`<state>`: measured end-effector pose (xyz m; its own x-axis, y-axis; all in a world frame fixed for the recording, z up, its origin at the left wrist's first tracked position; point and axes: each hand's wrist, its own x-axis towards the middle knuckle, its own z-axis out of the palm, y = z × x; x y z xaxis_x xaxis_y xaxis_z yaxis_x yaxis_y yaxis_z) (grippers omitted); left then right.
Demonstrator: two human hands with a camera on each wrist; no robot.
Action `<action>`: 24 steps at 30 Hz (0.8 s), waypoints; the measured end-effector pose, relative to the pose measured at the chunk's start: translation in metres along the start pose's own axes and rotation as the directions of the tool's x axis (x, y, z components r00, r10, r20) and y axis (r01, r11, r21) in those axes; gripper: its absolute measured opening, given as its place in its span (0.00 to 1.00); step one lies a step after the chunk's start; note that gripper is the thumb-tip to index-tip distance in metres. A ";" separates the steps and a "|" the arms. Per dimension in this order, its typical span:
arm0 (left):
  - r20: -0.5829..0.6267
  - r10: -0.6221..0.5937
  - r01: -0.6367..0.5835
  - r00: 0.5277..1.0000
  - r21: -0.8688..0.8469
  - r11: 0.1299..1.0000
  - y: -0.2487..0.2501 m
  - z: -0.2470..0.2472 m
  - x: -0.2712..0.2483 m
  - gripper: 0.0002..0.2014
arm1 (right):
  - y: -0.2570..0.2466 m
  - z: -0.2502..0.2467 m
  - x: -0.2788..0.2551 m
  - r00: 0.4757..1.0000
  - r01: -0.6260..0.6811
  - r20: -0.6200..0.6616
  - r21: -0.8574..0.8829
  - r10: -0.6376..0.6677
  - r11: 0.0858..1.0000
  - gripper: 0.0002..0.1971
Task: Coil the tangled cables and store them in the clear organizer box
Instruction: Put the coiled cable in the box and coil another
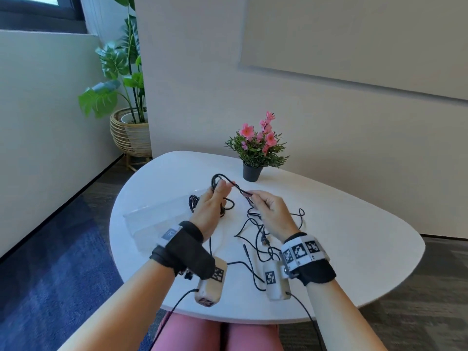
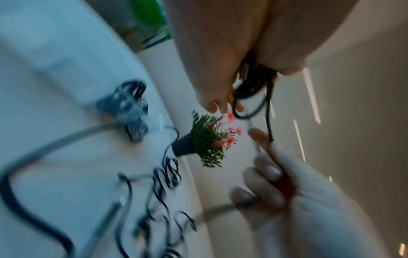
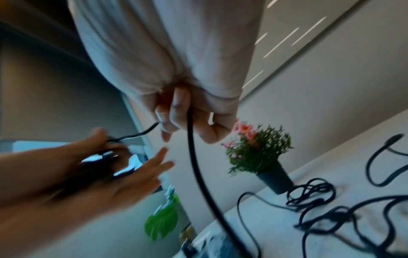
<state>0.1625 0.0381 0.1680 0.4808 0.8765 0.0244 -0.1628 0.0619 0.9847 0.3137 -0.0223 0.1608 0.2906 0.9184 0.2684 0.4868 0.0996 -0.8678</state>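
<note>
Our two hands raised, forearms reaching forward.
Our left hand [image 1: 211, 205] holds cable loops with fingers extended; our right hand [image 1: 272, 211] pinches a strand.

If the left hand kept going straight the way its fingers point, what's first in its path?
Probably the flower pot: the left hand points up-table toward it, cable loops around its fingers. Depth is unclear; it might pass just left.

right hand [image 3: 187, 111] pinches black cable [image 3: 196, 167] | left hand [image 3: 106, 167] holds loops, fingers spread | flower pot [image 3: 276, 178] on white table [image 3: 264, 235] beside loose cables [image 3: 313, 193]
</note>
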 end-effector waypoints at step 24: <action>0.234 0.006 -0.206 0.972 0.843 0.497 0.004 -0.018 0.017 0.29 | -0.025 -0.011 -0.001 0.952 0.287 0.221 -0.392 -0.214 0.874 0.07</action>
<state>0.1547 0.0623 0.1697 0.6682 0.7407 0.0698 0.5465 -0.5523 0.6296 0.3107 -0.0301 0.1870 -0.0093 0.9371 0.3489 0.8320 0.2008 -0.5171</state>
